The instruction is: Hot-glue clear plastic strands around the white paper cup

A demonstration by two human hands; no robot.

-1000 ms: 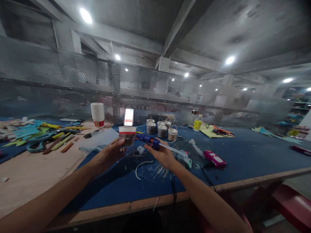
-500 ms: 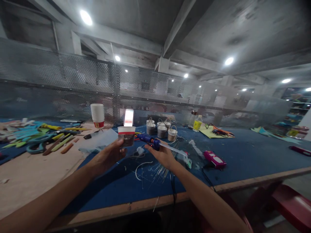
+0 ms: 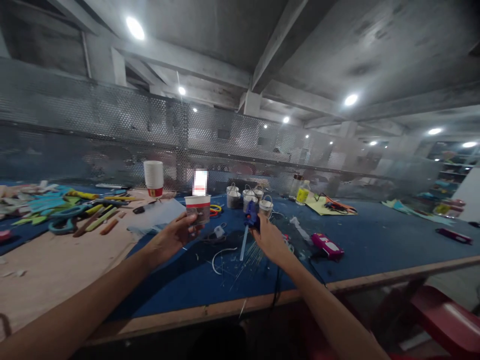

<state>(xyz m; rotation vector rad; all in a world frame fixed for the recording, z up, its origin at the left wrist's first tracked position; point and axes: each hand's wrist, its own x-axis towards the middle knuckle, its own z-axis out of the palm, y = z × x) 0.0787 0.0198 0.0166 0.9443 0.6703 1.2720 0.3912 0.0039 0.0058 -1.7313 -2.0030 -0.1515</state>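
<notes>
My left hand (image 3: 173, 237) is closed around the side of a paper cup (image 3: 198, 210) with a white rim, a red band and a brownish lower part. The cup is upright above the blue table. In my right hand (image 3: 269, 239) is a blue glue gun (image 3: 252, 215), its nozzle turned away from me and a long clear glue stick (image 3: 244, 243) hanging from its back end. Just beyond the gun stand several small white cups with looped handles (image 3: 233, 199). Orange-and-yellow scissor handles (image 3: 215, 210) show behind the held cup.
A stack of paper cups (image 3: 153, 176) stands at the back left, near scissors (image 3: 63, 224) and several clay-coloured sticks. A magenta device (image 3: 327, 246) lies to the right, with a yellow-labelled bottle (image 3: 303, 193) behind it. Thin strands and scraps litter the blue mat (image 3: 168, 292).
My right hand has moved the glue gun away from the cup to the right and swung its nozzle from leftward to forward. My left hand still holds the cup, nearly in place.
</notes>
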